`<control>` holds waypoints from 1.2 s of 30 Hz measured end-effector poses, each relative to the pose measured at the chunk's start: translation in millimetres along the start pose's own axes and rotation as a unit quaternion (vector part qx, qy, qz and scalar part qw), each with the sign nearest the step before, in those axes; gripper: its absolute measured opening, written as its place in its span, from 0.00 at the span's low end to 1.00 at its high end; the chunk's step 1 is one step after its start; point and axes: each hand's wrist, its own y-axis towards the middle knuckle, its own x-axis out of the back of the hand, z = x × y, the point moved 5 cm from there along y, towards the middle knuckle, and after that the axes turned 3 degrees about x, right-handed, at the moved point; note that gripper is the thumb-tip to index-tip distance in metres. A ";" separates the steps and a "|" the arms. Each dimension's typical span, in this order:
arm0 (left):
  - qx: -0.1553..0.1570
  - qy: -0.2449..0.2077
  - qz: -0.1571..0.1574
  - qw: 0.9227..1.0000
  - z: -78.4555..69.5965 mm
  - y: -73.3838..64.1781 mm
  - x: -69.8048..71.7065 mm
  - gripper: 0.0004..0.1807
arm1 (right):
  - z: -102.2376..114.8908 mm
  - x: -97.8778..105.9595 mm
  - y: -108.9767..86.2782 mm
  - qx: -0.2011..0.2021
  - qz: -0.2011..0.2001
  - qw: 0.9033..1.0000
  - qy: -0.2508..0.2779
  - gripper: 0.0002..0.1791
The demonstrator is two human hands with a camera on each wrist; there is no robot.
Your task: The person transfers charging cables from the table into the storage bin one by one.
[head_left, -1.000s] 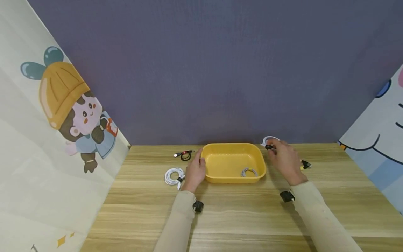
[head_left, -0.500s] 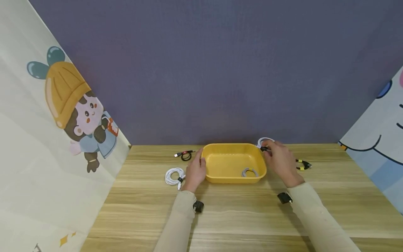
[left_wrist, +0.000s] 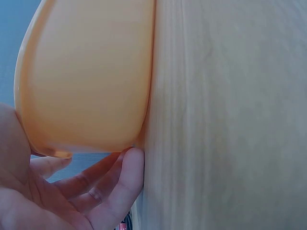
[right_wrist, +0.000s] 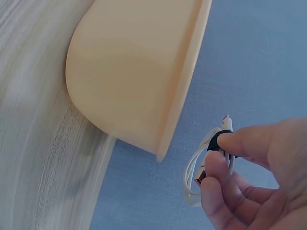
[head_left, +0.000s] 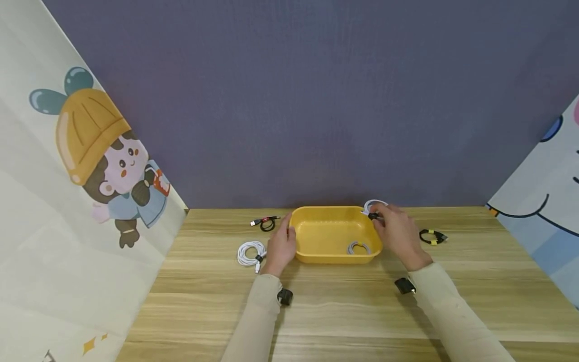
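Observation:
A yellow plastic tray [head_left: 318,239] sits on the wooden table with a coiled grey cable [head_left: 351,247] in its front right corner. At its left end my left hand [head_left: 281,247] grips the rim and wall; the left wrist view shows several fingertips against the wall's outside. My right hand [head_left: 400,234] pinches a coiled white USB cable [right_wrist: 227,124] by its black strap [right_wrist: 220,140], between thumb and index finger. In the head view this coil overlaps the tray's back right corner.
Left of the tray lie a black USB cable [head_left: 267,228] with a red tag and a larger coiled white cable [head_left: 245,261]. A black cable with yellow ties [head_left: 434,242] lies to the right. A dark partition [head_left: 289,110] stands behind the table.
My right hand has carried the white USB cable left, to the tray's back right corner. The black cable with yellow ties is more fully uncovered. My left hand keeps its place.

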 end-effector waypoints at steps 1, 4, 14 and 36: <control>-0.001 0.000 0.001 1.000 0.3 -0.8 0.8 0.25 | 1.9 -0.3 -1.1 -0.001 0.002 1.000 -0.001 0.13; -0.005 -0.001 0.003 1.000 1.2 -3.4 3.3 0.25 | 7.3 -1.2 -4.9 -0.007 0.011 1.000 -0.007 0.14; -0.015 -0.002 0.011 1.000 5.1 -10.7 9.9 0.25 | 24.1 -6.5 -17.4 -0.008 0.018 1.000 -0.014 0.13; -0.015 -0.002 0.012 1.000 7.2 -11.5 8.2 0.25 | 30.6 -22.4 -19.7 0.003 0.025 1.000 0.007 0.14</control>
